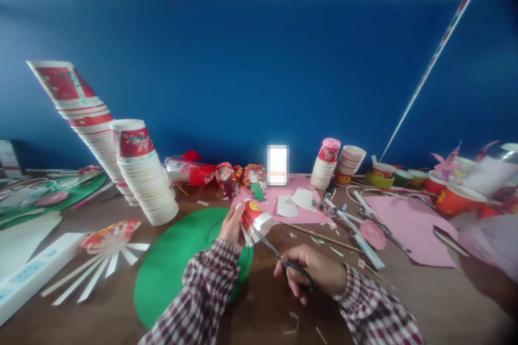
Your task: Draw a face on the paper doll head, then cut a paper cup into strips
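My left hand (233,226) is closed around a red and white paper cup (259,215), tilted so its open end faces right and toward me. Cut strips hang from the cup's side near my fingers. In my right hand (311,269) are dark-handled scissors (277,253), my fingers through the loops. The blades point up and left, with their tips at the cup's cut wall. Under my left forearm lies a green round sheet (170,264). On the left rests another cup cut into fanned strips (109,242).
Tall stacks of paper cups (148,188) stand at the left, shorter stacks (324,164) at the back. Pink paper (408,226), a thin wooden stick (324,236), pens and scraps lie to the right. A white power strip (40,275) is at the left edge. A blue partition (243,75) rises behind.
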Demonstrator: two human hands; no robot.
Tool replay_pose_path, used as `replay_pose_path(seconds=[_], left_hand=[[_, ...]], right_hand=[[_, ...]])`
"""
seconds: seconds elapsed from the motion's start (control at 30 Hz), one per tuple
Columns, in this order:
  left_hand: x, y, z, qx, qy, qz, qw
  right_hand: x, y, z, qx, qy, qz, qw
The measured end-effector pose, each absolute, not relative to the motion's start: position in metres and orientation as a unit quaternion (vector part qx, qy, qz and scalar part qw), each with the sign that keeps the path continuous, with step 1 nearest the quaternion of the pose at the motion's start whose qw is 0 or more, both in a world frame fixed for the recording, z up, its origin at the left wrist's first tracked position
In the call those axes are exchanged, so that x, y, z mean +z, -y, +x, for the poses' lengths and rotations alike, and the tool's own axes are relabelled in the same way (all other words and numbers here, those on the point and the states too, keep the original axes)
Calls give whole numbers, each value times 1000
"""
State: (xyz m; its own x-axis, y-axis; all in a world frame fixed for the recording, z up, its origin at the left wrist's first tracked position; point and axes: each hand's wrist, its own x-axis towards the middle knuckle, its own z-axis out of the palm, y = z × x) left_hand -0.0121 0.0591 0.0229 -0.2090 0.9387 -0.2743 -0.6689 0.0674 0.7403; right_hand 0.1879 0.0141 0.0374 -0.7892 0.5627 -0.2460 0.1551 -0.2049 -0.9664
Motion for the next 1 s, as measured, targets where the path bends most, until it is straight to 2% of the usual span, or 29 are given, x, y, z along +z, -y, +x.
replay_pose_path(seconds=[0.3,0.7,1.0], left_hand=[[20,-61,-17,632,-410,142,642],[24,-60,-18,661,-387,137,629],[23,-62,-20,670,-405,126,609]], right_hand=[[38,-14,185,709,615,-312,145],[37,-15,188,720,613,-272,179],[33,-17,189,686,620,-324,199]])
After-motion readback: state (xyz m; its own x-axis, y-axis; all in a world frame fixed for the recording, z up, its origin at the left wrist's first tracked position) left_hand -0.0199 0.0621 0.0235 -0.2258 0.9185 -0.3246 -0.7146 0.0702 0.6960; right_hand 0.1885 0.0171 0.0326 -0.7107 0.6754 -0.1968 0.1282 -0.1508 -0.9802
